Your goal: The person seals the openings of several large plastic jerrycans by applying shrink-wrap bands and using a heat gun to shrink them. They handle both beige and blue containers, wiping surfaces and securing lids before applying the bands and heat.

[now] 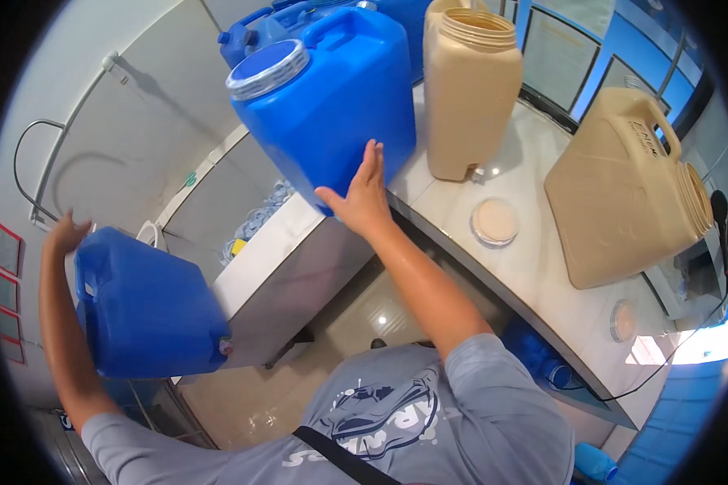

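Observation:
My right hand (367, 197) is spread, thumb apart, against or just before the lower face of a large blue plastic water container (333, 109). That container stands on the counter, and its wide cap (270, 66) is wrapped in whitish tape. At the far left, my left hand (68, 233) is blurred, its fingers apart, beside the white wall pipe (60, 136). Just right of it, a second blue water container (151, 309) with a moulded handle and a small spigot (225, 345) rests on the ledge's left end. Nothing shows in either hand.
An uncapped tan container (473, 103) stands under a clear stream or tube; another tan one (625, 194) is further right. Two round lids (494, 222) lie on the white counter (461, 267). Behind the ledge (273, 260) is a basin with bluish-white material (267, 212). A cable (661, 364) crosses the counter's right end.

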The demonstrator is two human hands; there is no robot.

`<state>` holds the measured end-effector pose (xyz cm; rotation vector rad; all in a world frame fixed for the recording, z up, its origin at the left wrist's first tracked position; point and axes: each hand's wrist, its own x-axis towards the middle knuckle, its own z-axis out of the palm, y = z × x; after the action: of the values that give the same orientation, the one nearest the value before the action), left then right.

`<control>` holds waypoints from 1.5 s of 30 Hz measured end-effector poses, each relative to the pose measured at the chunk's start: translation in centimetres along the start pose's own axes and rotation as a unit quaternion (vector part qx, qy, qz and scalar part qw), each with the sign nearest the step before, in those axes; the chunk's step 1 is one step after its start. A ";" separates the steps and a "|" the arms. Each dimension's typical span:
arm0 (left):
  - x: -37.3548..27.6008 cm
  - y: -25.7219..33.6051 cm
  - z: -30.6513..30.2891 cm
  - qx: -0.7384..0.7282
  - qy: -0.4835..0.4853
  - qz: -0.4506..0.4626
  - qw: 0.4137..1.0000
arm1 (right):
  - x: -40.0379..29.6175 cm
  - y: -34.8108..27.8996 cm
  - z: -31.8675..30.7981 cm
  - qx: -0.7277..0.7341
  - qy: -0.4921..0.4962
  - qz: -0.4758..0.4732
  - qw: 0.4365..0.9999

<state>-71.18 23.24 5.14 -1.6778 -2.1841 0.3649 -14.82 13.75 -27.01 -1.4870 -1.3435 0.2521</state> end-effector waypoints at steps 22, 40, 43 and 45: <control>-10.9 14.7 -5.3 -0.532 -0.064 0.249 0.807 | -6.2 1.5 -9.7 -0.062 0.015 -0.012 0.998; 0.7 34.7 -9.2 -0.558 -0.092 0.371 0.736 | -23.7 2.5 -39.8 -0.258 0.228 0.123 0.931; 2.5 35.3 -8.9 -0.528 -0.067 0.387 0.753 | -24.8 5.3 -47.2 -0.302 0.275 0.118 0.905; 3.2 35.3 -9.3 -0.501 -0.083 0.377 0.774 | -24.3 7.9 -52.0 -0.335 0.290 0.129 0.887</control>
<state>-37.15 35.44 -0.69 -3.1876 -1.7417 -0.6511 19.48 -32.77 -23.16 -2.0977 -0.7550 -0.5206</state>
